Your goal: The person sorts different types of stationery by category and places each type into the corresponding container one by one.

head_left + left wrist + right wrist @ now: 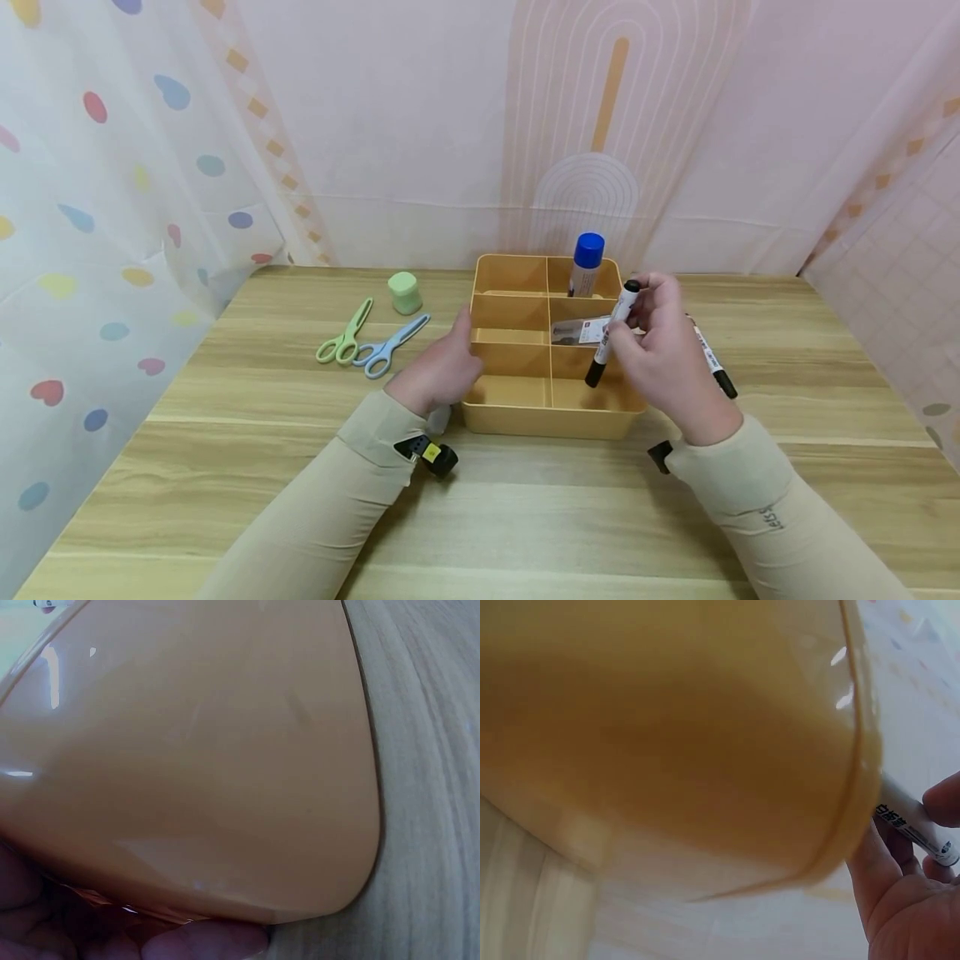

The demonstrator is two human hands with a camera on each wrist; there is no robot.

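Observation:
A yellow-orange desk organizer (551, 421) with several compartments stands on the table. My left hand (438, 367) holds its left wall at the rim; in the left wrist view, fingers (206, 941) lie against the outer wall. Above the front right compartment, my right hand (667, 354) pinches a white whiteboard marker (617, 321) with black ends, tilted, lower end over the compartment. The right wrist view shows this marker (911, 821) between thumb and fingers, beyond the organizer wall. A blue-capped glue stick (587, 262) stands in the back right compartment. A clear packet (581, 331) lies in the compartment before it.
Left of the organizer lie green scissors (345, 337) and blue scissors (392, 343), near a small pale green container (405, 293). Another marker (712, 358) lies on the table (525, 517) beyond my right hand. A patterned curtain (405, 125) hangs behind the table.

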